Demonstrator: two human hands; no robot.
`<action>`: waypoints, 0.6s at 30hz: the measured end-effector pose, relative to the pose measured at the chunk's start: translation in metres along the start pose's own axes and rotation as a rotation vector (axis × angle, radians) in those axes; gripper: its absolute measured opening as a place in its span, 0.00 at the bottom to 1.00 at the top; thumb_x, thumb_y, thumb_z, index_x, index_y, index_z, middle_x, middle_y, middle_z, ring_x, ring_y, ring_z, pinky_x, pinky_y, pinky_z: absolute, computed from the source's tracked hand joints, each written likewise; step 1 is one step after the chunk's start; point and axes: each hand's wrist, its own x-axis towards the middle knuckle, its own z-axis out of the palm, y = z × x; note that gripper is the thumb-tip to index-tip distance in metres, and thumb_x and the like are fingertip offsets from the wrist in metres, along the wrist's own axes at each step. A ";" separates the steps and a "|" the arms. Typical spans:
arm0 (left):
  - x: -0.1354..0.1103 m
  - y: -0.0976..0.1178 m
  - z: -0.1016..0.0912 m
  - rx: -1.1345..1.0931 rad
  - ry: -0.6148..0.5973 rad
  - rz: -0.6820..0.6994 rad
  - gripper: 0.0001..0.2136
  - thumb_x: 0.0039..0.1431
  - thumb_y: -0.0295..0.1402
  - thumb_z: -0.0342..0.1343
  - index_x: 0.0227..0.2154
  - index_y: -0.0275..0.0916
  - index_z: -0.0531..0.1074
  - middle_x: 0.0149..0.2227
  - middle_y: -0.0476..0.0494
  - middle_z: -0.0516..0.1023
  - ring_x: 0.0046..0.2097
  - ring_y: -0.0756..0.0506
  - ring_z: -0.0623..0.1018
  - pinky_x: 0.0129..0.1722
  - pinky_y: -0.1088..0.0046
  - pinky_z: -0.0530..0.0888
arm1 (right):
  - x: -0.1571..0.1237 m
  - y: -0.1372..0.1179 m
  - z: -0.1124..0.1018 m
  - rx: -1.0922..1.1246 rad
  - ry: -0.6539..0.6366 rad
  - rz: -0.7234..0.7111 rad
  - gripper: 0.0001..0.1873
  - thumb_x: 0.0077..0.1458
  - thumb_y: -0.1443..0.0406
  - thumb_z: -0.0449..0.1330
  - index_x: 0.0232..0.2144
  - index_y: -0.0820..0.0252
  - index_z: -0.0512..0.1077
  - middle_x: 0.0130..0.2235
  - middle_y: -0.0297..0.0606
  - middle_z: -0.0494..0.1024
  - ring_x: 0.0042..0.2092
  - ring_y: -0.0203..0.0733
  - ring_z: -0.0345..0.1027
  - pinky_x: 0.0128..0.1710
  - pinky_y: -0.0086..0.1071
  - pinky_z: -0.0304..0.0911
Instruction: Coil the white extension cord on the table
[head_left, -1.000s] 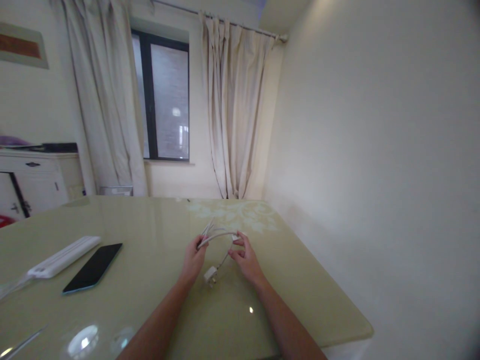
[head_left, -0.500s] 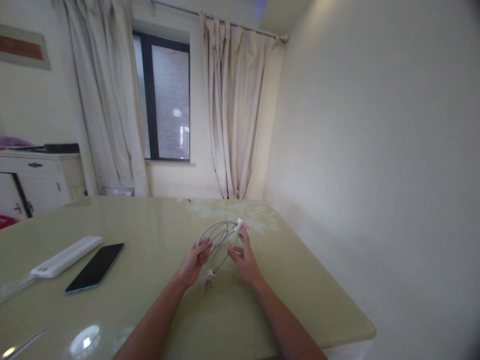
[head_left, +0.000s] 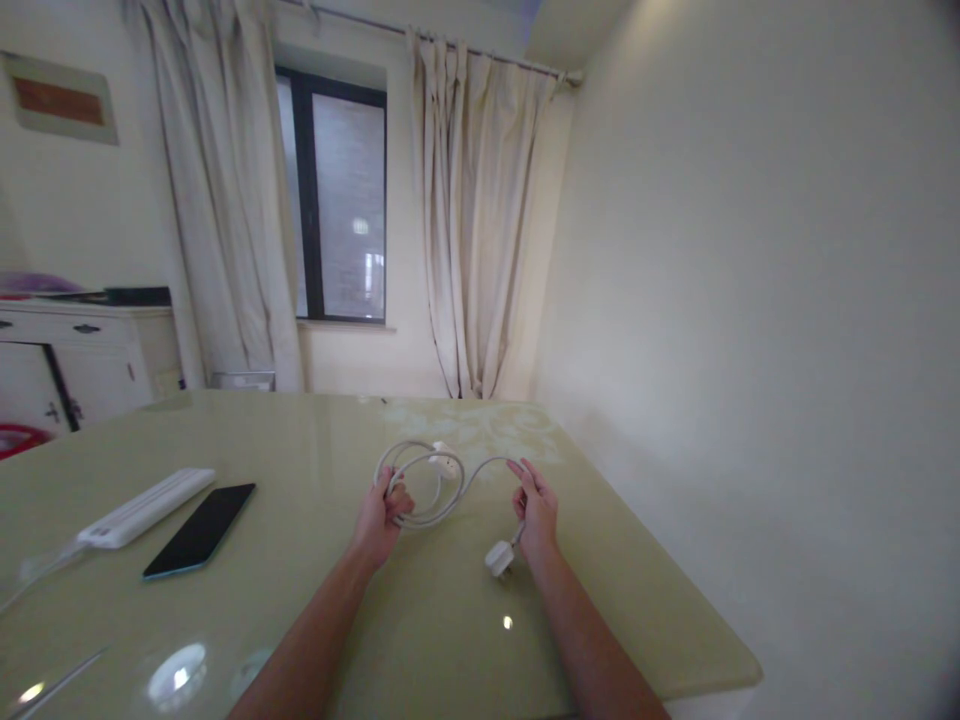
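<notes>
My left hand (head_left: 386,512) is closed around a loosely coiled, pale grey power cord (head_left: 463,490), gripping the left side of its loops. At the far side of the coil shows a white socket end (head_left: 444,461) with small holes in its face. From the loops the cord runs right to my right hand (head_left: 536,505), whose fingers are closed on it. Below that hand hangs a white plug (head_left: 499,559), its pins facing down. Both hands are held over the table, apart from each other.
On the glossy greenish table (head_left: 420,640), a black phone (head_left: 201,532) lies at the left beside a white power strip (head_left: 148,508) with its own cord. A thin stick-like thing (head_left: 64,684) lies at the near left. A wall (head_left: 750,350) borders the table's right side.
My right hand has moved right, away from the socket end, and now holds the cord near the plug. The plug has swung right with it, and the loops have opened wider.
</notes>
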 end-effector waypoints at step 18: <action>0.009 0.007 -0.011 0.145 0.205 0.074 0.17 0.61 0.46 0.62 0.29 0.39 0.65 0.17 0.62 0.57 0.17 0.56 0.59 0.21 0.80 0.61 | 0.012 -0.017 -0.014 0.350 -0.012 0.138 0.21 0.47 0.61 0.70 0.45 0.58 0.79 0.49 0.40 0.84 0.20 0.24 0.56 0.15 0.17 0.53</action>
